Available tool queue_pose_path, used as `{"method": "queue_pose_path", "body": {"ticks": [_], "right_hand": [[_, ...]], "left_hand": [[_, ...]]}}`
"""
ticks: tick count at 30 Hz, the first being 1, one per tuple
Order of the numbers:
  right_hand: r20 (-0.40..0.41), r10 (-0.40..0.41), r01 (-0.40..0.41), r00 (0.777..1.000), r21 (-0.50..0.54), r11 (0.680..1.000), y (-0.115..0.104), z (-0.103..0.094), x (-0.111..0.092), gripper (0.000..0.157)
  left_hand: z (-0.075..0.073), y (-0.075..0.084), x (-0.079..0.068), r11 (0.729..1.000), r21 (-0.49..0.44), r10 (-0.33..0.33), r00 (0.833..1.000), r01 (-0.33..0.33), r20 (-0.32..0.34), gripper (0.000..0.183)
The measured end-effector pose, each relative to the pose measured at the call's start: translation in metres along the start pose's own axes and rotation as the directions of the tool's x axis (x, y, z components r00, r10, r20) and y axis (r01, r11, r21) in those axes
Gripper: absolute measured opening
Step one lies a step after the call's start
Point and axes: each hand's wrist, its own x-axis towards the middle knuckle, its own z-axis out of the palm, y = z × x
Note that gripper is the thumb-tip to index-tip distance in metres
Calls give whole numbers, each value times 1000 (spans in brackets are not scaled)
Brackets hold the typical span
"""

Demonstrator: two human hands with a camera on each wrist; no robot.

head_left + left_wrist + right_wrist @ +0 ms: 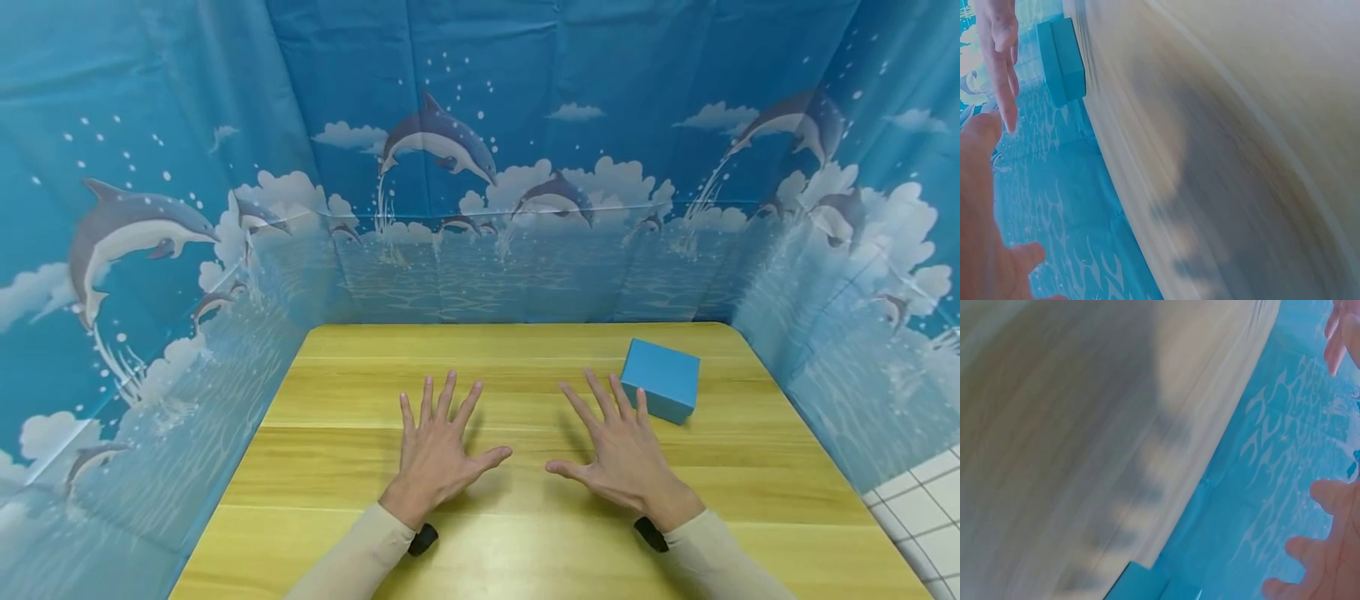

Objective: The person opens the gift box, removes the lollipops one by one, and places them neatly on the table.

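Note:
A blue box (662, 375) sits on the right side of the wooden table (360, 350). My left hand (438, 454) hovers above the table with its fingers spread and palm down, holding nothing. Level with it, my right hand (622, 454) is spread the same way, also without anything in it. In the head view its outer fingertips overlap the near left edge of the box. The left wrist view shows the box (1061, 61) beyond the right hand, and a corner of the box (1147, 584) appears low in the right wrist view.
A blue curtain (510, 275) printed with dolphins, clouds and water encloses the table at the back and both sides. White floor tiles (926, 500) show at the lower right. A black wrist strap (423, 540) is on the left arm, another (651, 534) on the right.

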Motion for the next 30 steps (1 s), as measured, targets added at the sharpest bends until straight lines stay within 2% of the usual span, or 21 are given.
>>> {"method": "queue_pose_path", "body": {"ticks": [8,15,23,30], "right_hand": [[50,86,-88,995,45,995,24,-8,2,116],[47,142,-143,989,29,989,52,-11,1,112],[71,199,-200,977,8,980,79,-14,-5,110],[51,171,-168,984,-60,984,88,-12,-4,105]], "left_hand": [[3,7,3,999,-31,16,1000,-17,-23,109],[4,11,6,1000,-14,26,998,-27,-53,105],[7,23,12,993,-100,54,998,-56,-32,95],[9,32,16,984,-165,78,997,-73,22,91]]}}
